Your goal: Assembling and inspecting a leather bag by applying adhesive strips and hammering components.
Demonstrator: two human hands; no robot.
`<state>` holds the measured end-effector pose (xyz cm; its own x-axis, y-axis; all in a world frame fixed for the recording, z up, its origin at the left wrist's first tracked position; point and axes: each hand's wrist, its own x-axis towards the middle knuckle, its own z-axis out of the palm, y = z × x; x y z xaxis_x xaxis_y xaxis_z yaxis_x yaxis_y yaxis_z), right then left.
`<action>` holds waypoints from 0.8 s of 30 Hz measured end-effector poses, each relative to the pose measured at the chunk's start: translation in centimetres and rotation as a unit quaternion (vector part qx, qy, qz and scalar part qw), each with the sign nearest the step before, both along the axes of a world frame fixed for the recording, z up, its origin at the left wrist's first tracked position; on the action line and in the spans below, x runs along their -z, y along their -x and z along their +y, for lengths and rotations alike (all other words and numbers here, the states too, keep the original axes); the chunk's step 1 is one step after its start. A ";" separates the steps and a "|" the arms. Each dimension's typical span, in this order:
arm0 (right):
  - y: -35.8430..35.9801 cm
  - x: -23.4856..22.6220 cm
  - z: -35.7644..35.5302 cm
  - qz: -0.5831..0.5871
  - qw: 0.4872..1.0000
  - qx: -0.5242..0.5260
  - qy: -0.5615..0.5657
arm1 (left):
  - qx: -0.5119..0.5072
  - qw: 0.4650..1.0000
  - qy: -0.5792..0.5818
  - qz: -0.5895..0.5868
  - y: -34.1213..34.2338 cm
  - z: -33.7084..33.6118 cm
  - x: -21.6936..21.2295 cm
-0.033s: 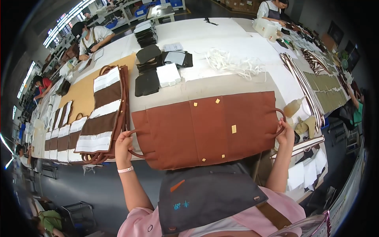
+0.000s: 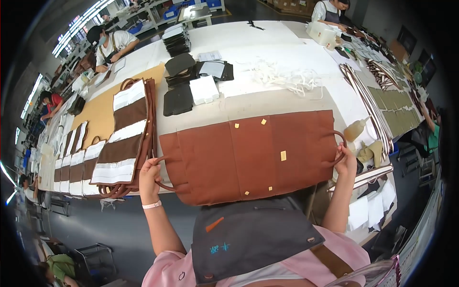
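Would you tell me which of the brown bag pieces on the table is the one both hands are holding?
It is the plain brown panel spread flat at the table's near edge, gripped by the left hand and right hand; the striped brown-and-white pieces lie untouched to its left.

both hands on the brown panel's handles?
Yes: the left hand grips the loop handle at one end of the brown fabric panel, and the right hand grips the other.

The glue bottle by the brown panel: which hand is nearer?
Right. The right hand grips the brown panel just below the glue bottle; the left hand holds the far end.
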<state>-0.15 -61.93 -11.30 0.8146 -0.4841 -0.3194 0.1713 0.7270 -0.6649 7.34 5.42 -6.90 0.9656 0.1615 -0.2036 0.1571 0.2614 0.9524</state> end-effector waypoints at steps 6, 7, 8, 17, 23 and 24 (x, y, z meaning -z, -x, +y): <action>0.0 -0.1 0.1 -0.008 1.000 -0.006 -0.003 | 0.003 0.999 0.037 -0.009 0.2 -0.3 -0.4; -0.1 -0.4 0.5 0.000 1.000 0.005 -0.006 | 0.003 0.999 0.047 -0.009 0.3 -0.1 -0.2; -0.2 -0.5 0.7 0.008 1.000 0.017 -0.009 | 0.002 0.998 0.056 -0.010 0.4 -0.1 -0.1; 0.7 0.7 0.1 -0.008 1.000 -0.024 0.007 | -0.015 0.999 0.048 -0.021 0.9 -1.2 -0.8; -0.1 1.1 1.4 -0.004 0.999 -0.041 0.002 | -0.012 1.000 0.021 -0.008 0.8 -0.8 0.0; -0.1 1.3 1.5 0.003 0.999 -0.036 0.013 | -0.025 1.000 0.008 0.002 0.6 -1.1 0.0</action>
<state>-0.04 -60.43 -12.61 0.8460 -0.4321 -0.3124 0.1154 0.7203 -0.6840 6.71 4.35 -6.92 0.9556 0.2054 -0.2111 0.1480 0.2849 0.9471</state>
